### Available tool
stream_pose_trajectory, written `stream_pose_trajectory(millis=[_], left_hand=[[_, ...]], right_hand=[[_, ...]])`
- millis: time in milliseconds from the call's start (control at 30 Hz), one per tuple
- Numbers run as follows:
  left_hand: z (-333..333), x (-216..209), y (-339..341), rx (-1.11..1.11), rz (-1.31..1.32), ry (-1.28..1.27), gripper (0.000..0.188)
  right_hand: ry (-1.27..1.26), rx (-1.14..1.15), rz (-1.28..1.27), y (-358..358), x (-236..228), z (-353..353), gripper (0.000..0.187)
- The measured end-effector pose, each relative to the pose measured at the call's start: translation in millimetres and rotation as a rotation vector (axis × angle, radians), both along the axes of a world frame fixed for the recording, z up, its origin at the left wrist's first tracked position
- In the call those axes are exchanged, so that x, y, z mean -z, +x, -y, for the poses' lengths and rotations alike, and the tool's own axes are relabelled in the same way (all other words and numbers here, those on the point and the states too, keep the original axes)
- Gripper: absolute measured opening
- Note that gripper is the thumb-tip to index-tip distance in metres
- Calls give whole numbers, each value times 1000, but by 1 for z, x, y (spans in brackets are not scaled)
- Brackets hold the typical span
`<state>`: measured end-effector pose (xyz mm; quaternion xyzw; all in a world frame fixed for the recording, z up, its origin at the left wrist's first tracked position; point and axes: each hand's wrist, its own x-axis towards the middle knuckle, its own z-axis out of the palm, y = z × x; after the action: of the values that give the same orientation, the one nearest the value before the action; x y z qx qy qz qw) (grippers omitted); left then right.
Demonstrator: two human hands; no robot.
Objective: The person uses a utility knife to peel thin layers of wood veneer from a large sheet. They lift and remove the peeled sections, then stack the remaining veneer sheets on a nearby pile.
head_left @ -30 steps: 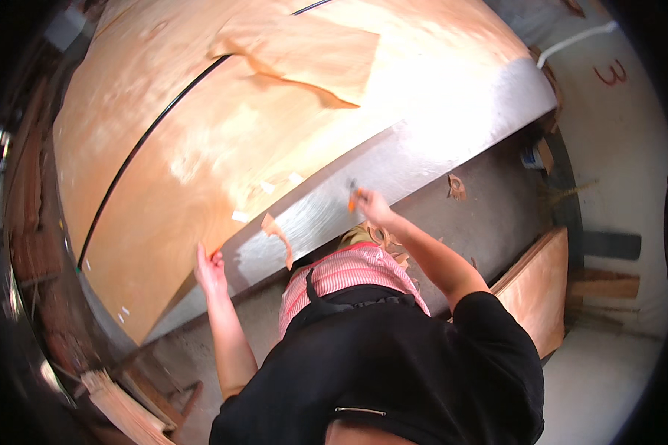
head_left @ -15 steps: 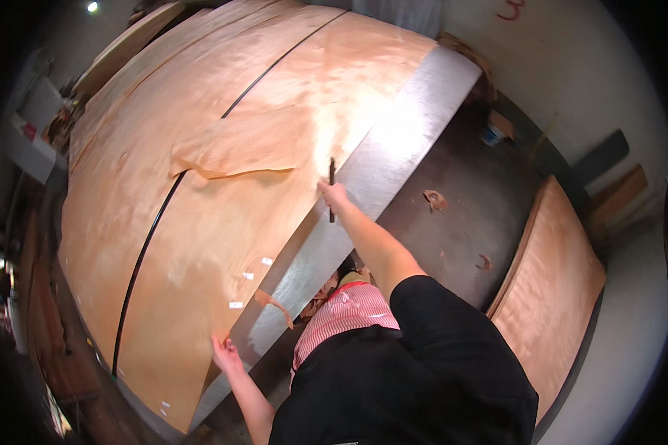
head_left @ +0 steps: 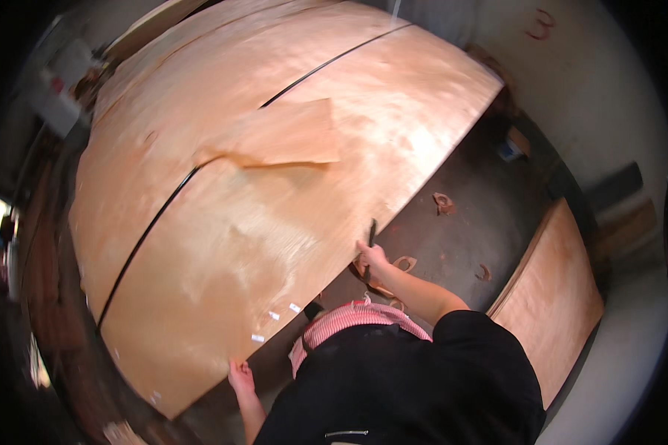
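A large, thin sheet of wood veneer (head_left: 178,297) covers the broad work surface in front of me. My left hand (head_left: 241,376) pinches its near edge by the lower corner. Further right along that edge, my right hand (head_left: 373,257) grips the veneer with a slim dark tool (head_left: 372,231) held in the same fist; its exact kind is unclear. Small white labels (head_left: 274,316) lie on the sheet between my hands. A loose smaller veneer piece (head_left: 282,137) rests on top, covering part of a black cord (head_left: 152,230) that runs across the sheet.
Below the edge, the dark floor (head_left: 467,230) carries curled veneer scraps (head_left: 443,204). A stack of veneer sheets (head_left: 553,304) stands to the right near the pale wall (head_left: 586,89). A blue-and-white container (head_left: 511,147) sits at the far right.
Both hands have come nearer to me, drawing the veneer edge over the bare metal strip, which is now covered. The labels and loose piece appear shifted right with the view.
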<state>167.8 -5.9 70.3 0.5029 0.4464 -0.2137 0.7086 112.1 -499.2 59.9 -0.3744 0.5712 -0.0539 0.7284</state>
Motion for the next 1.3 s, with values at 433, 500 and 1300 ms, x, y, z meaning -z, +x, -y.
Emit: stream_pose_trajectory(millis=[433,500,1300], left_hand=[[-4,-26,15,180,-287,146,35],[0,-41,14,396,-371,90,47],[222,-84,356,836,610,238,22]], right_hand=[[62,30,-16,-22,-8,-2,25],[28,-79,-47,-33,-7,2,23],[-199,276,-75,133,-38,89,23]])
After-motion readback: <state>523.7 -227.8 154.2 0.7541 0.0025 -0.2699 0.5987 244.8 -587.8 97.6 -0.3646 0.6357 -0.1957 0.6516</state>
